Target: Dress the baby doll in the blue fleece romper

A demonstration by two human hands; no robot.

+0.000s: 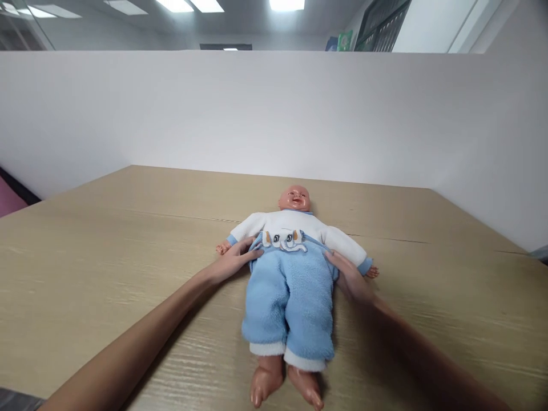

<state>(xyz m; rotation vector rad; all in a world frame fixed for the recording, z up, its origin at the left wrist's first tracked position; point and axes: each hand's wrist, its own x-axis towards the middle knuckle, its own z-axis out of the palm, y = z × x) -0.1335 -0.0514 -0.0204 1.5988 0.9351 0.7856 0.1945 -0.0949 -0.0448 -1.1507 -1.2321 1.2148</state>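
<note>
A baby doll lies on its back, feet towards me, arms spread. It wears a white fleece top with blue cuffs and light-blue fleece overalls with white leg hems. An elephant face decorates the bib, and thin blue straps run from its corners. At the left side of the waist, my left hand grips the overalls, thumb on the front. My right hand holds the opposite side of the waist, its fingers mostly hidden beside and under the cloth.
The doll rests on a wide wood-grain table with seams across it. Behind the table stands a white partition. Something pink shows beyond the left edge, and a dark grey item is at the lower left corner.
</note>
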